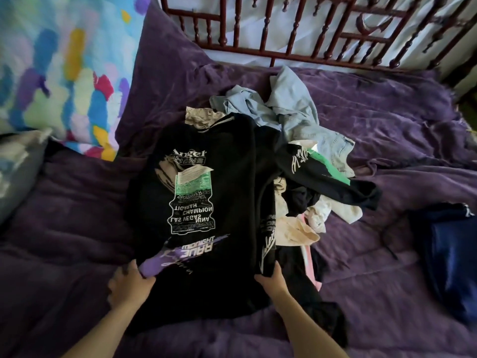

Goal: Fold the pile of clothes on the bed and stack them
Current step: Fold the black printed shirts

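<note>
While it lies spread flat on the purple bedspread [387,140], the black printed shirt [206,192] shows white, green and purple lettering running down its middle, with its striped collar at the far end and its hem nearest the person. A sleeve with white script and a green patch [320,169] stretches off to the right over the heap. The left hand [129,282] pinches the shirt's near left edge, beside the purple streak of the print, thumb on top of the cloth. The right hand [271,277] has its grip closed on a fold of black cloth at the shirt's near right edge, fingers curled under. Both hands sit at the hem end, with the body of the shirt stretching away from them. Just right of the shirt lies the pile of clothes [304,218]: pale blue denim [291,109] at the far end, cream and pink pieces lower down. A dark blue folded garment [451,257] lies well apart at the right. A colourful pillow [64,73] leans at the left, and a dark wooden headboard [284,27] stands behind.
</note>
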The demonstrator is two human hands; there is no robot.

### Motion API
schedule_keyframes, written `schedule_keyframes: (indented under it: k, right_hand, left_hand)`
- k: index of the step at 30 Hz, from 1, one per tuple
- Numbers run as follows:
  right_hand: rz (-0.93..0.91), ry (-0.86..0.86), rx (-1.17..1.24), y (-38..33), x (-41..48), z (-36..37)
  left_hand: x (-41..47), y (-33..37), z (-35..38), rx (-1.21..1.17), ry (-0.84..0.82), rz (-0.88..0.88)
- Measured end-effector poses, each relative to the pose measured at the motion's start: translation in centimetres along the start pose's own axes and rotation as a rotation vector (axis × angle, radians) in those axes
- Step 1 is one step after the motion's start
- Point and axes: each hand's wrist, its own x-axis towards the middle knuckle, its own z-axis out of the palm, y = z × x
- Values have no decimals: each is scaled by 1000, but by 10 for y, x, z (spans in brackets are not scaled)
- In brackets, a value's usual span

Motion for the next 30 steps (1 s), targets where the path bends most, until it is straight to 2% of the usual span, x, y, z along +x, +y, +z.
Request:
schedule_keyframes:
  k: [3,6,9,10,11,12,15,16,17,18,20,21,23,25,29,30]
  right_hand:
    - [79,84,48,9,-13,24]
    - [52,196,82,9,-27,31]
    - [7,273,285,7,-45,25]
    - [5,290,381,7,-51,18]
    - [-1,306,484,6,-57,10]
    - [-7,326,595,5,-62,-1]
    - [14,452,847,2,-77,-43]
    - [17,482,928,1,-83,-59]
    - [2,506,986,2,-86,-75]
    - [-7,536,1031,7,-87,-87]
    - [4,527,1050,11,-95,-106]
    - [33,527,1006,14,-99,-113]
    - [124,644,831,26,-108,-120]
    - [226,716,507,45,-116,-118]
    - [488,622,-68,65,-111,-93]
    - [490,620,-219,56,-106,-83]
  left_hand:
    - [29,-44,-4,26,-160,77]
    - [38,-55,-14,42,-207,146]
    - [38,-53,-17,245,-281,247]
    - [34,-48,-21,246,-298,263]
    - [30,-44,-22,181,-310,291]
    - [23,-38,-25,17,-344,297]
    - [-1,-18,-32,-731,-481,152]
    - [-7,-12,-30,-895,-531,83]
    - [-14,-8,-30,-1003,-587,14]
    - [-17,-5,-27,-1013,-633,-34]
    - [-21,-3,-19,-881,-699,-62]
    - [-24,-4,-15,-793,-713,-52]
    - [-24,-10,-1,-586,-700,-36]
    - [-29,-18,9,-440,-668,-12]
    - [-42,-29,21,-124,-629,94]
    - [-45,-26,20,-12,-620,125]
